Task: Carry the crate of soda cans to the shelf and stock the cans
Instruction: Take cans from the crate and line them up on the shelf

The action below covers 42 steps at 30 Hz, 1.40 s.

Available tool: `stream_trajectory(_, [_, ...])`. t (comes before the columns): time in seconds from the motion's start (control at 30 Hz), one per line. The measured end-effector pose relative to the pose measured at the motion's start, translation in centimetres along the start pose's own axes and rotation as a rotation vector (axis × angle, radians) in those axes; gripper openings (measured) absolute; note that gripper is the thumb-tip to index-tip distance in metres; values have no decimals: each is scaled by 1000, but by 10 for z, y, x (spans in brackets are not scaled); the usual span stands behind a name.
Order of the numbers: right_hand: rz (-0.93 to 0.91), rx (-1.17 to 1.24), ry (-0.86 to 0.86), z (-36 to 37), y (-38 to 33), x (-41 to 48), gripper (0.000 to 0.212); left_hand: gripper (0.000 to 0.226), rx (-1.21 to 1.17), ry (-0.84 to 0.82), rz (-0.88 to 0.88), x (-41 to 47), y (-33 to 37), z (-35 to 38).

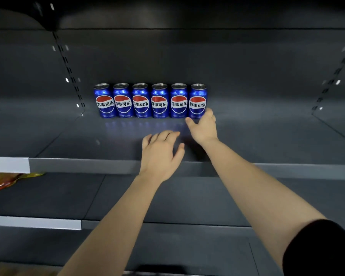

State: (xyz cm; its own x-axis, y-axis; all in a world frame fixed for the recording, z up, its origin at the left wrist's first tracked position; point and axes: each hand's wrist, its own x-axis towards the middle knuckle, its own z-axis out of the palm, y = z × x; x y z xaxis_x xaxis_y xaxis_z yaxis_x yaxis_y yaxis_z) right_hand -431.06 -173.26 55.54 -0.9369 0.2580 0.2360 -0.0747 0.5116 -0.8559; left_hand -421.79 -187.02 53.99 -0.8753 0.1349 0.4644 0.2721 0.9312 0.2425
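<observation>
Several blue soda cans [150, 100] stand upright in one row at the back of a dark grey shelf [267, 140]. My right hand [204, 126] reaches to the rightmost can [197, 100]; its fingers lie open beside the can's lower right and hold nothing. My left hand [160, 152] hovers open, palm down, over the shelf in front of the row, empty. No crate is in view.
The shelf's front lip [84, 165] runs across the middle. Lower dark shelves [48, 198] lie below it. A yellow and red snack bag [6, 181] sits at the left edge. Slotted uprights [70, 72] stand at both sides.
</observation>
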Motion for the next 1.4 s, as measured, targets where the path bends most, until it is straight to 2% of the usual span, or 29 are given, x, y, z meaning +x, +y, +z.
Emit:
stream_trajectory(0.17, [-86,33,81,-2,-22,-58,57,43,-7,3,49,-33,-31,-21])
stream_trajectory(0.47, [-246,3,296,14,-13,-180,28,45,-46,-18,145,-111,-66,-41])
stream_trajectory(0.7, [-139,9,266,44,20,-243,24,46,-36,-84,160,-170,-94,-25])
stream_trajectory(1.0, [63,-94,90,94,124,-313,34,47,-17,-251,97,-255,-131,46])
stream_trajectory(1.4, [283,-173,-94,185,344,-422,39,44,27,-448,4,-404,-190,220])
